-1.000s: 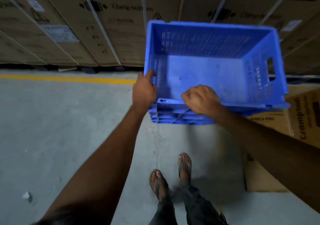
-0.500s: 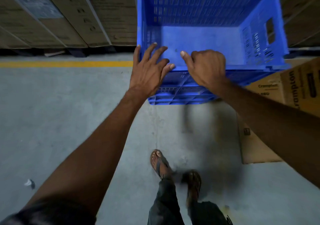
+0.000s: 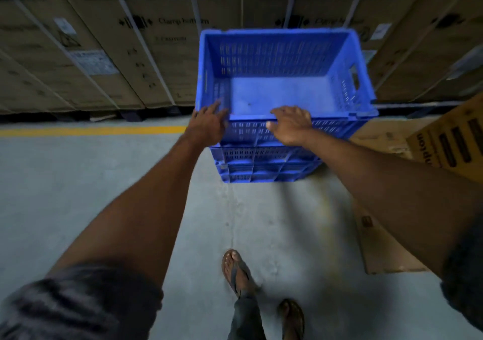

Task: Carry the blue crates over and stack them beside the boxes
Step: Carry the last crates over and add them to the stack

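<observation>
Several blue crates (image 3: 264, 165) stood in one stack at the centre of the frame. They were on the grey floor (image 3: 78, 196), just in front of the washing-machine boxes (image 3: 162, 39) that filled the upper part of the picture. The top crate (image 3: 282, 91) sat squarely on the ones below and was empty. The left hand (image 3: 209, 124) reached to its near left corner with fingers straight and spread, touching the rim or nearly so; blur hid which. The right hand (image 3: 290, 125) lay over the near rim with fingers bent, and whether it gripped or merely rested could not be told. By the look of it this crate was already placed and only needed letting go. How many crates were left to fetch could not be seen. A printed carton (image 3: 449, 143) stood at the right edge, and a yellow line (image 3: 91, 130) ran along the floor at centre left.
</observation>
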`<action>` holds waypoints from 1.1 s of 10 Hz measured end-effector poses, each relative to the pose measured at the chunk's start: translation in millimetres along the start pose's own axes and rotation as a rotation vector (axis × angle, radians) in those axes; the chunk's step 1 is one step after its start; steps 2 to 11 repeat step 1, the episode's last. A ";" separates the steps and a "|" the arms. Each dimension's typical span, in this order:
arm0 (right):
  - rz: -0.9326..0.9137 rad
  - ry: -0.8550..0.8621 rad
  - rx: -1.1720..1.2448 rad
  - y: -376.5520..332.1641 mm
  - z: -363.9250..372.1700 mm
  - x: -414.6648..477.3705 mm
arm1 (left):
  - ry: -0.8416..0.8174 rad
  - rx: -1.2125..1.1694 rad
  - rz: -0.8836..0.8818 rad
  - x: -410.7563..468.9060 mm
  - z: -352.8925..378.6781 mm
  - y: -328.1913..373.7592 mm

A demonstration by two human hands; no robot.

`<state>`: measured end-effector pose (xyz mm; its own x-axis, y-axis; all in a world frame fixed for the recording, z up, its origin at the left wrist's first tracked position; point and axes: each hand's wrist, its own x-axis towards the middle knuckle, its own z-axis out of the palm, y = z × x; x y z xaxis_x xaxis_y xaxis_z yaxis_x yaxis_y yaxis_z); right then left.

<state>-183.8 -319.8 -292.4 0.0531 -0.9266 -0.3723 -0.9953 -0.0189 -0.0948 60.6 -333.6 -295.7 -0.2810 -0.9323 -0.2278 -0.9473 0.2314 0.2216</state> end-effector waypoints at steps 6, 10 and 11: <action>-0.050 0.110 0.227 9.6 -25.6 -66.0 | 0.081 0.003 0.002 -58.9 -33.2 29.7; -0.050 0.110 0.227 9.6 -25.6 -66.0 | 0.081 0.003 0.002 -58.9 -33.2 29.7; -0.050 0.110 0.227 9.6 -25.6 -66.0 | 0.081 0.003 0.002 -58.9 -33.2 29.7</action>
